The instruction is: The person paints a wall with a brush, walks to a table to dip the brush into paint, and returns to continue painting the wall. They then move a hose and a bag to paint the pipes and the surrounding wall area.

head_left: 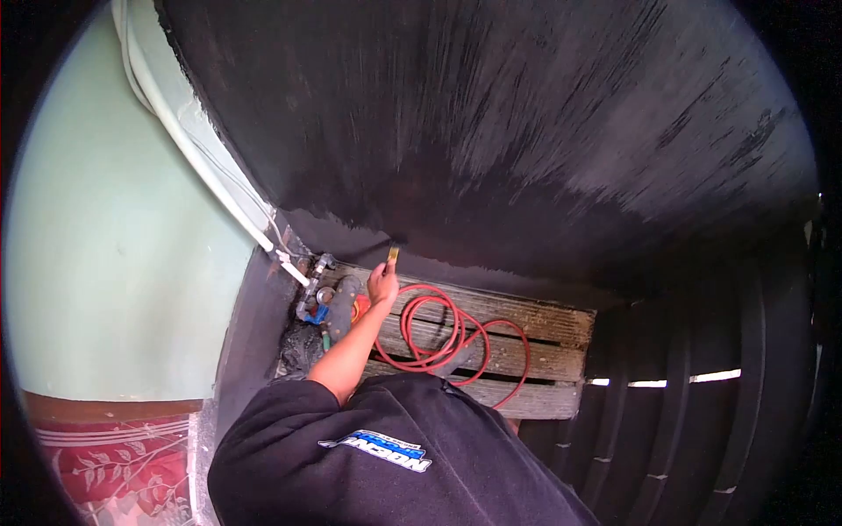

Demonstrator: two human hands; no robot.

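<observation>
My left hand [382, 282] is stretched out ahead and closed round the handle of a paintbrush [393, 254]. The brush's dark tip is against the lower part of a dark wall [456, 210], where a blacker coat meets a greyer strip along the bottom edge. Streaky brush marks cover the wall higher up. Below the hand, a coiled red hose [452, 329] lies on weathered grey boards [553, 333]. My right hand does not show in the picture.
At left are a pale green wall [123, 245] and a white pipe [210, 195] that runs down to metal fittings [309, 298] with a blue valve part [314, 313]. Dark slats [680, 377] with bright gaps stand at right. Red patterned cloth [114, 465] is at lower left.
</observation>
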